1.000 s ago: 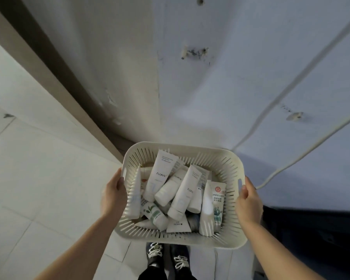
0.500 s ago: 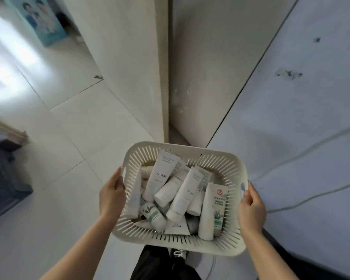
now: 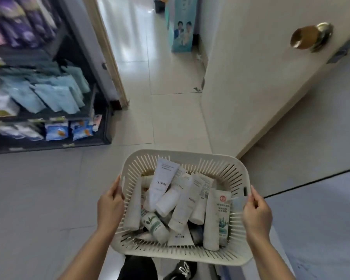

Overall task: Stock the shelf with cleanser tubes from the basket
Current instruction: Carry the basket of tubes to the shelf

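I carry a cream slotted plastic basket [image 3: 216, 165] in front of me at waist height. My left hand [image 3: 109, 207] grips its left rim and my right hand [image 3: 256, 214] grips its right rim. Several white cleanser tubes [image 3: 163, 181] lie piled inside, some printed FLORAL, one with a green leaf design [image 3: 154, 222] and one with a red seal [image 3: 222, 211]. A dark shelf unit [image 3: 49, 116] stands at the left, holding blue and purple packets.
An open cream door [image 3: 251, 87] with a brass knob [image 3: 309, 36] stands at the right. A doorway with a pale frame [image 3: 107, 53] leads to a tiled hallway with a teal box [image 3: 182, 31]. My dark trousers and shoe [image 3: 180, 269] show below the basket.
The view has swung left from a bare wall and door edge to the doorway and shelf unit. Both hands have kept hold of the basket throughout.
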